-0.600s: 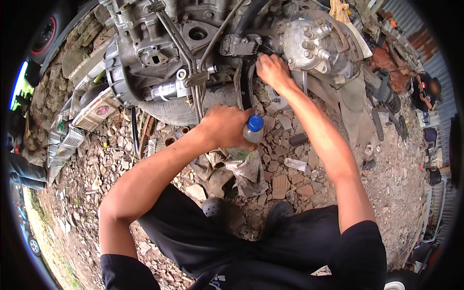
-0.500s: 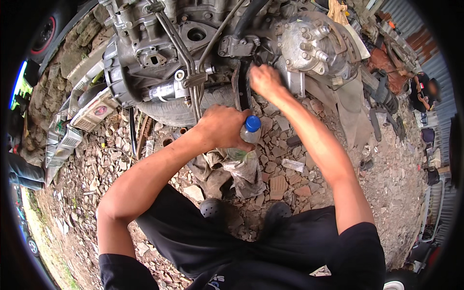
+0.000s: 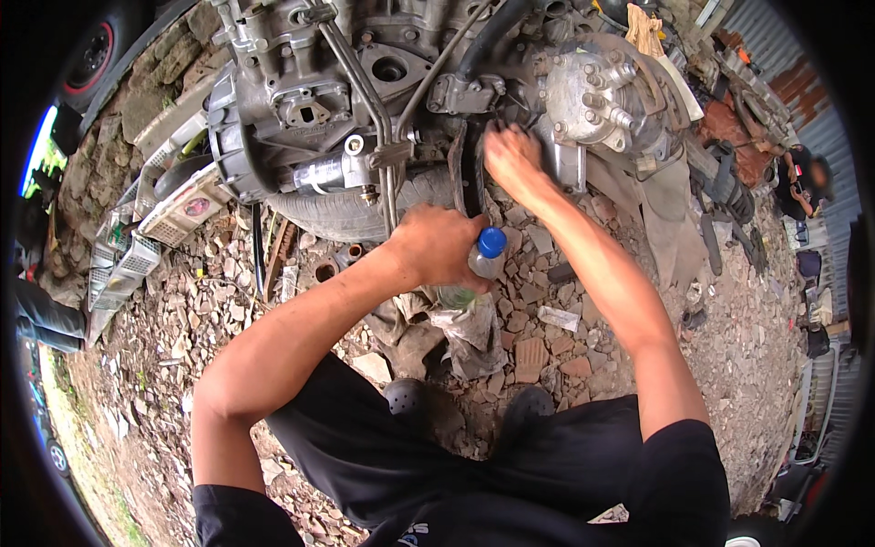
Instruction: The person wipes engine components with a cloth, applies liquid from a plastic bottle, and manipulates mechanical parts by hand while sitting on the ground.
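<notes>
One clear plastic bottle with a blue screw cap [image 3: 480, 263] sits at centre frame, its long axis tilted, cap pointing up and to the right. The left hand [image 3: 437, 246] is wrapped tight round its body. Just above, the right hand [image 3: 512, 155] presses its bent fingers onto a black rubber hose on the grey metal engine block [image 3: 365, 82]; whether it grips anything I cannot tell. Engine crowds the top edge; rubble-strewn ground [image 3: 228, 319] lies open lower left and right.
</notes>
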Demonstrator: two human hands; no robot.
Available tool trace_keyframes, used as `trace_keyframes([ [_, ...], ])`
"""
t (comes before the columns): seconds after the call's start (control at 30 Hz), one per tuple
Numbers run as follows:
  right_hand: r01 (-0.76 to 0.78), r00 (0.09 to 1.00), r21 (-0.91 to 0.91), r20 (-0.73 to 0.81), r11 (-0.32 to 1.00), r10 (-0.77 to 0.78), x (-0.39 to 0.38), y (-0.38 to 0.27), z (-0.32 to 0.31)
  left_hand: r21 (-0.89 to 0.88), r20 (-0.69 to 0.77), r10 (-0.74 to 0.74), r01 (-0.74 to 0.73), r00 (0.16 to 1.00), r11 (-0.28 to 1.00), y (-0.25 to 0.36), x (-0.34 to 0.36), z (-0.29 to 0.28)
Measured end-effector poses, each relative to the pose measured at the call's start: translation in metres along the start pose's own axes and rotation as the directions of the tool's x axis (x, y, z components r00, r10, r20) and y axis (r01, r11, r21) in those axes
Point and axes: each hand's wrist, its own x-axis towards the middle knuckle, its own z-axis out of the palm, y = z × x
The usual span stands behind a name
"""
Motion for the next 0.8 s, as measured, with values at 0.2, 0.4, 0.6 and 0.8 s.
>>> trace_keyframes([
  [0.2,-0.229,0.840,0.199,0.535,0.953,0.090,0.036,-0.020,-0.037,-0.029,0.000,-0.030,0.030,1.000,0.999,-0.013,-0.009,0.008],
  [0.4,-0.144,0.968,0.223,0.235,0.964,0.090,0.013,-0.001,0.009,-0.026,0.012,-0.014,0.015,1.000,1.000,-0.009,-0.005,0.004],
  [0.6,-0.071,0.997,0.140,0.027,0.988,0.068,-0.007,0.012,0.017,-0.025,0.002,0.004,-0.004,1.000,1.000,-0.002,0.000,0.002],
  [0.8,-0.321,0.921,0.417,0.347,0.850,0.177,0.009,0.008,-0.003,-0.010,0.025,-0.031,0.031,0.999,0.999,-0.009,-0.004,0.007],
])
